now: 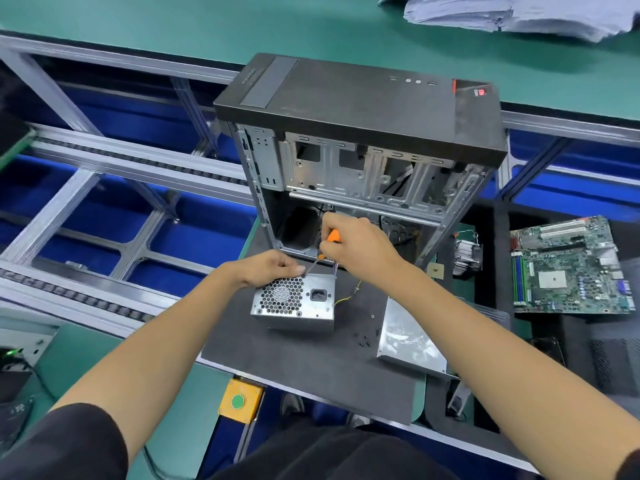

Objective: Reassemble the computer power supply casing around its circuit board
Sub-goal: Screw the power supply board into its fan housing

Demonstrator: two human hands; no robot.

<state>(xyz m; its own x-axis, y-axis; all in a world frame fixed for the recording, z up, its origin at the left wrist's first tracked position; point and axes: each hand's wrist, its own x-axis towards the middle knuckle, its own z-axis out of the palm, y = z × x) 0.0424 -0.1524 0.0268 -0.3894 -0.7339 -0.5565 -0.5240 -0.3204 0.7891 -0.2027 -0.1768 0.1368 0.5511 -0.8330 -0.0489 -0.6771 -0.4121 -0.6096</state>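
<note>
- PC tower case [363, 109]: biggest item, stands open-sided at the far edge of the dark mat [311, 368], directly behind the work.
- Motherboard [568, 268]: lies flat well off to the right, apart from the job.
- Loose metal cover panel [408, 341]: on the mat to the right of the PSU, near but not touching it; looks like the casing piece yet to go on.
- Power supply [294, 304]: sits on the mat in front of the tower, fan grille & mains socket facing the person, long axis running away toward the tower. Both hands are over its far top edge.
- Left hand [273, 268]: fingers curled, gripping the PSU's top-left edge, steadying it.
- Right hand [356, 244]: wrapped round the orange-handled screwdriver [332, 237]; shaft slants down-left toward the top edge just beside the left fingers. Tip contact: can't tell.
- Judgement: next move turns on that gap, tip to top edge beside the left hand; right hand does the driving.
- Small black screws [363, 336]: scattered between PSU & panel, nearer the right hand.
</note>
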